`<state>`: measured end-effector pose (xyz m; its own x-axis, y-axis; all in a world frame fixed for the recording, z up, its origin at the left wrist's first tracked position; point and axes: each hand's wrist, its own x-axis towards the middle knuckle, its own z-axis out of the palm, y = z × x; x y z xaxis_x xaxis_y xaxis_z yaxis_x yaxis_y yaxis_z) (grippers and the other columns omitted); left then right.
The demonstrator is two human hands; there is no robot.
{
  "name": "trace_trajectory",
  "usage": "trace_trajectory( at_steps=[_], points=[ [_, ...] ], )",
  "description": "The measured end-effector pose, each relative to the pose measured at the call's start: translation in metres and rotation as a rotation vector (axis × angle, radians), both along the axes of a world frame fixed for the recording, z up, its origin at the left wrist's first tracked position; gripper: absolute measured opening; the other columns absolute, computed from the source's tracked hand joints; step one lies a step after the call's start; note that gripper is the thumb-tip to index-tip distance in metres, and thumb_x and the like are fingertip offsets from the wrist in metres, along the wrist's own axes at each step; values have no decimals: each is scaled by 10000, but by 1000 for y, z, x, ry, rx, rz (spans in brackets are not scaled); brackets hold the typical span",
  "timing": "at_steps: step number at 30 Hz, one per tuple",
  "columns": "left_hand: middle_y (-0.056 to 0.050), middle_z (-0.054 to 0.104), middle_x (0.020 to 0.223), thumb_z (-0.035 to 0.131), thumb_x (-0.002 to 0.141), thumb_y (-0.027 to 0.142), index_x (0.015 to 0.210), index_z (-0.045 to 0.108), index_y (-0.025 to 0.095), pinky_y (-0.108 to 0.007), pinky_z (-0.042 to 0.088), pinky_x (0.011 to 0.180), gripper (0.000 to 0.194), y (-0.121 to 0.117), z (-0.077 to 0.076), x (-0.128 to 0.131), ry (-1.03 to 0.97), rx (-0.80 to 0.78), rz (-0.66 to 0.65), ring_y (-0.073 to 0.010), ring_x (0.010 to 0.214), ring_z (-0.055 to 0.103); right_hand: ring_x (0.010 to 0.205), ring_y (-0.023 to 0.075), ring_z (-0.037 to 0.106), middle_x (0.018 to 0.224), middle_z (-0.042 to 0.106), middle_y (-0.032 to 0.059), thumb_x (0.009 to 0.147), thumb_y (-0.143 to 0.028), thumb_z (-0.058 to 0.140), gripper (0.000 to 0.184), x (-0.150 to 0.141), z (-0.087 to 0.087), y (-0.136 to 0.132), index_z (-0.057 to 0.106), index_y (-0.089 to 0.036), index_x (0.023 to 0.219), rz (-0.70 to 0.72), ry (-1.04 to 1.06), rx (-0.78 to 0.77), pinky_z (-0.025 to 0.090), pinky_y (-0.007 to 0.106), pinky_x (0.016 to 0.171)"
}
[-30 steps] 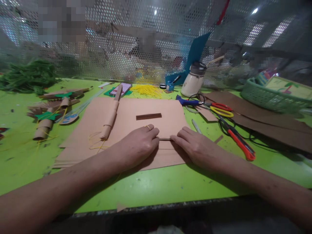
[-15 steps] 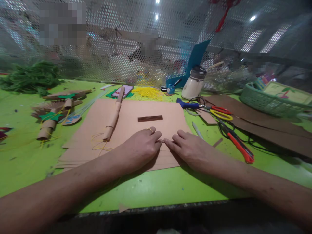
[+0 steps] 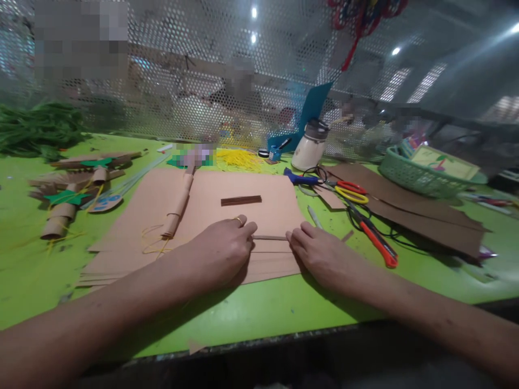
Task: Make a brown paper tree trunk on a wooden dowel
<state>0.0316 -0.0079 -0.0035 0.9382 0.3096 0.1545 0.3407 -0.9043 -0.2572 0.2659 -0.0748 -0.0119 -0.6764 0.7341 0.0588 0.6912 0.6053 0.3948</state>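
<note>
On a stack of light brown paper sheets (image 3: 259,185), my left hand (image 3: 225,243) and my right hand (image 3: 320,248) lie with curled fingers at the two ends of a narrow brown paper strip (image 3: 270,237). It looks like a thin folded strip, stretched level between my fingertips; its ends are hidden under my fingers. Just beyond my left hand rests a dark brown pleated piece of paper (image 3: 241,200). To the left lies a rolled paper tube (image 3: 178,202) with yellow string at its lower end. A ring is on a left finger.
At left are paper figures with green stars (image 3: 67,197) and green fibre (image 3: 38,127). To the right lie a blue-handled tool (image 3: 304,177), scissors (image 3: 352,193), a red cutter (image 3: 379,243), dark brown sheets (image 3: 425,213) and a green basket (image 3: 421,173). A white jar (image 3: 308,148) stands behind.
My hands have moved apart from each other along the paper, so more of the narrow strip shows between them. The whole view has shifted slightly to the right.
</note>
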Motion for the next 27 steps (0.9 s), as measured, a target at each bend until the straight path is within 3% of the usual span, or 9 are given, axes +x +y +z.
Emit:
trace_trajectory(
  at_steps=[4, 7, 10, 12, 16, 22, 27],
  points=[
    [-91, 557, 714, 473, 825, 102, 710, 641, 143, -381, 414, 676, 208, -1, 3, -4, -48, -11, 53, -226, 693, 485, 808, 243, 463, 863, 594, 124, 864, -35, 482, 176, 4, 0, -4, 647, -82, 904, -83, 132, -2, 418, 367, 711],
    [-74, 540, 722, 431, 871, 122, 676, 609, 158, -338, 392, 625, 266, -1, 7, -4, -150, -72, 133, -196, 662, 466, 803, 229, 484, 834, 600, 114, 907, -76, 460, 186, 5, 3, -1, 639, -107, 865, -167, 375, 43, 433, 364, 757],
    [-53, 538, 720, 417, 904, 145, 669, 604, 157, -303, 391, 615, 300, 1, 8, -4, -218, -151, 179, -173, 659, 487, 891, 228, 524, 915, 629, 122, 943, -171, 479, 182, 2, 7, 10, 647, -119, 987, -193, 582, -4, 438, 363, 813],
    [-40, 547, 731, 425, 911, 149, 685, 614, 157, -289, 397, 621, 295, 4, 6, -4, -252, -197, 205, -159, 660, 506, 939, 227, 535, 955, 637, 119, 935, -221, 517, 192, -3, 10, 23, 653, -127, 1032, -192, 607, -114, 432, 353, 818],
    [-28, 553, 751, 438, 905, 138, 685, 612, 157, -277, 410, 631, 282, 6, 1, -5, -335, -230, 241, -145, 673, 528, 826, 194, 542, 872, 630, 80, 876, -220, 592, 116, -15, 11, 50, 676, -146, 845, -236, 603, -293, 406, 309, 719],
    [-20, 557, 713, 458, 877, 112, 654, 582, 153, -248, 408, 586, 258, 9, -1, -8, -318, -167, 208, -124, 625, 521, 705, 148, 536, 803, 641, 38, 799, -192, 660, 37, -17, 19, 66, 677, -159, 802, -203, 666, -392, 383, 254, 619],
    [-34, 575, 737, 474, 860, 127, 712, 591, 157, -267, 407, 583, 191, 17, 1, -12, -309, -88, 190, -145, 658, 542, 749, 147, 570, 878, 656, 65, 881, -299, 593, 183, -17, 22, 66, 665, -140, 936, -235, 843, -410, 436, 252, 645]
  ],
)
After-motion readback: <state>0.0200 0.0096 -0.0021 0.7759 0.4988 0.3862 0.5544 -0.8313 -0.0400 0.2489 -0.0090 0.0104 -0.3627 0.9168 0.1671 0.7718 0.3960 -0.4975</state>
